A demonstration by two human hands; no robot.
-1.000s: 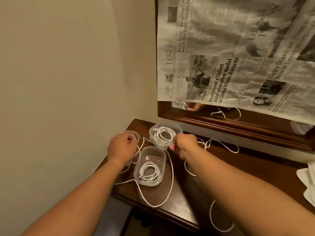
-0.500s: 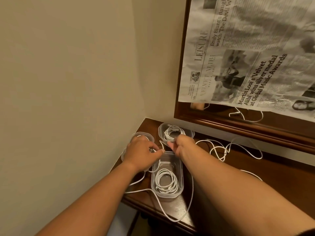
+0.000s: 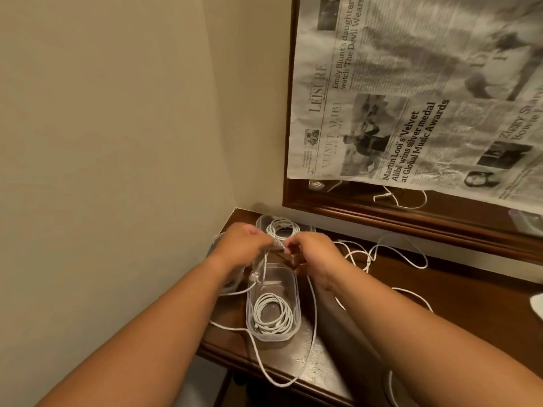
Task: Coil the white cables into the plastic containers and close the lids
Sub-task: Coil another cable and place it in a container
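Three clear plastic containers sit in the corner of a dark wooden table [image 3: 458, 295]. The near container [image 3: 295, 292] holds a coiled white cable [image 3: 273, 314]. The far container [image 3: 261, 223] also holds a white coil [image 3: 283, 226]. A third container [image 3: 213, 245] lies mostly hidden under my left hand [image 3: 244, 245]. My right hand [image 3: 316, 254] meets the left above the containers, and both pinch a loose white cable [image 3: 316, 318] that loops down over the table's front edge.
More loose white cable [image 3: 382, 254] trails along the table to the right. A wood-framed mirror [image 3: 411, 221] covered by newspaper [image 3: 411, 98] hangs behind. A beige wall [image 3: 102, 142] closes the left side. Something white [image 3: 537, 306] lies at the right edge.
My two hands have come together above the containers and now pinch the loose cable between them. The camera has shifted closer and to the left.
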